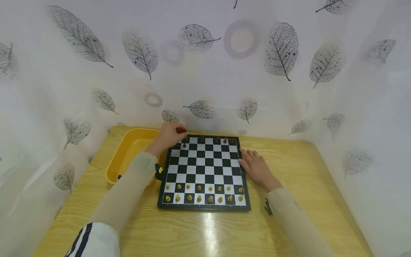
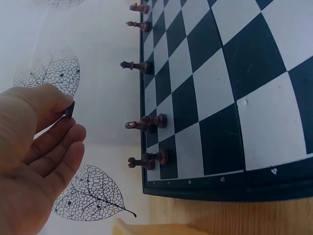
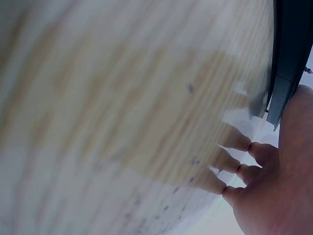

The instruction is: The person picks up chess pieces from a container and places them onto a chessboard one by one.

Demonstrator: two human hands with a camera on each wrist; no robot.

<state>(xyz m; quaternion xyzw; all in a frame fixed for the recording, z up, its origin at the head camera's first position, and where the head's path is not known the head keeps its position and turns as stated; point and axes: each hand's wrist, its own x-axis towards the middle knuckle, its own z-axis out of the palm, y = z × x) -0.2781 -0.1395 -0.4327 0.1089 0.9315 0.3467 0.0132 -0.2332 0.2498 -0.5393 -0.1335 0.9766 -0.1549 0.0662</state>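
Observation:
A black-and-white chessboard (image 1: 205,157) lies on the table. My left hand (image 1: 167,137) is raised over its far left corner. In the left wrist view, thumb and index finger pinch a small dark chess piece (image 2: 70,109), mostly hidden by the fingertips. Below that hand stand a brown rook (image 2: 138,162) and a brown knight (image 2: 136,126), each with a brown pawn (image 2: 159,120) in front. Farther along the back row is a taller brown piece (image 2: 136,66). My right hand (image 1: 258,167) rests beside the board's right edge, fingers spread, thumb at the rim.
Yellow chess pieces (image 1: 199,198) fill the two near rows. A yellow tray (image 1: 113,164) stands left of the board, partly behind the left forearm, with a dark piece (image 1: 120,176) inside. A leaf-patterned curtain (image 1: 205,71) hangs right behind the wooden table (image 1: 179,232).

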